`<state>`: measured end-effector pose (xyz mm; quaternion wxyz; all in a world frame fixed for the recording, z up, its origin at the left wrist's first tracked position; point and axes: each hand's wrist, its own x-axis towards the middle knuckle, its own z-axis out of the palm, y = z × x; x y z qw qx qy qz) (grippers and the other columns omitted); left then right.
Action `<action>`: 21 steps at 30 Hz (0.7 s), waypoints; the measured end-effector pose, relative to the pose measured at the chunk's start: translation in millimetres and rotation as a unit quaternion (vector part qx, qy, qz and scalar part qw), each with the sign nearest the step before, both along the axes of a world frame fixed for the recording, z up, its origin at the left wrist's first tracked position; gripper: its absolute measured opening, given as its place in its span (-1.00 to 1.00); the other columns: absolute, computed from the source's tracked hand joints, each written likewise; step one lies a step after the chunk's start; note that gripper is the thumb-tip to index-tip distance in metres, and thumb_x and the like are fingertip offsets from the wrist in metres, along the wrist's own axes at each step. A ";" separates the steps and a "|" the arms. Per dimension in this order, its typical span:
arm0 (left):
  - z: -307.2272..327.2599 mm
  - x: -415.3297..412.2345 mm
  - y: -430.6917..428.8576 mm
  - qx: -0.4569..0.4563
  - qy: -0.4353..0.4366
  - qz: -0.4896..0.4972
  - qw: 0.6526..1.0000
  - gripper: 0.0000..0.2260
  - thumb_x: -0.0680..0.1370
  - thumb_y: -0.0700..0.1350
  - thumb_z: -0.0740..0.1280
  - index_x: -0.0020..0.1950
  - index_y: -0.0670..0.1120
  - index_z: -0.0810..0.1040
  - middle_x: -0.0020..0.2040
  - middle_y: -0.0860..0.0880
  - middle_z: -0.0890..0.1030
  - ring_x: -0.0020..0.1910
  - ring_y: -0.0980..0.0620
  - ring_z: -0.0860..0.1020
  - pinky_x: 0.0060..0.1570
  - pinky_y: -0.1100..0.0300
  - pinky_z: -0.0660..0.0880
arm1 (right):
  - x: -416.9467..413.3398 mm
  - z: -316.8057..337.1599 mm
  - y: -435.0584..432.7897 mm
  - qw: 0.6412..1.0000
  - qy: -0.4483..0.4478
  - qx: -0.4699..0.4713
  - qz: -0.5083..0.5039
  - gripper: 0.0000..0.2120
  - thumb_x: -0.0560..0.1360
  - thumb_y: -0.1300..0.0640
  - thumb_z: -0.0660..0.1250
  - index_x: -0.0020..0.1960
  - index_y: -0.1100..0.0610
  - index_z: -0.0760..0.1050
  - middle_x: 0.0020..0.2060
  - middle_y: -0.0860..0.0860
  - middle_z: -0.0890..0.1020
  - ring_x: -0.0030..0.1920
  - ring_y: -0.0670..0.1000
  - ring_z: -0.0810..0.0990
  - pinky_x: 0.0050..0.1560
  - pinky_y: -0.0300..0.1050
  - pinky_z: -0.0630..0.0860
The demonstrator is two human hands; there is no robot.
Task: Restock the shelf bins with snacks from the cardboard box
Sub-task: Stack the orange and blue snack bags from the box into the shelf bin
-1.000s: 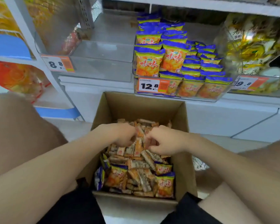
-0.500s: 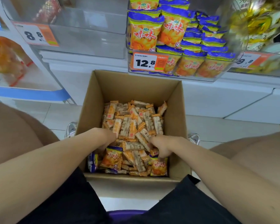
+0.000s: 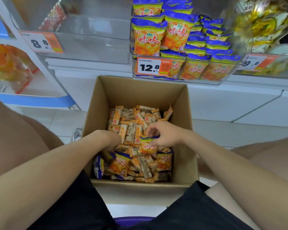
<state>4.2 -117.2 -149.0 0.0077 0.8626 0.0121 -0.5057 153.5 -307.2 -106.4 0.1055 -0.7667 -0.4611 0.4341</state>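
Over the middle of the cardboard box [image 3: 140, 90], the person's right hand [image 3: 166, 136] pinches a small orange-and-purple snack bag [image 3: 147, 147] by its top edge, holding it just above the pile. Their left hand [image 3: 109, 140] is dug into the snacks near the box's left wall. Its fingers are hidden, so its grip cannot be told. Loose wrapped bars [image 3: 131, 125] fill the box. Picking out is the step in hand. Next, the bag likely needs lifting up and forward into the clear shelf bin [image 3: 173, 80] above the box's far right corner, where matching bags [image 3: 146, 40] sit behind a 12.8 price tag [image 3: 149, 67].
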 end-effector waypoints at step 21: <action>136.1 33.6 4.8 -0.444 -0.325 0.478 0.685 -0.66 0.54 -0.05 0.54 0.30 -0.02 0.62 0.12 0.02 0.74 0.10 0.04 0.72 0.09 0.12 0.66 | 20.8 79.5 7.3 0.867 0.010 0.302 -0.397 -0.69 0.44 -0.21 0.43 -0.04 0.03 0.59 -0.18 0.00 0.73 -0.12 0.08 0.73 0.03 0.26 0.65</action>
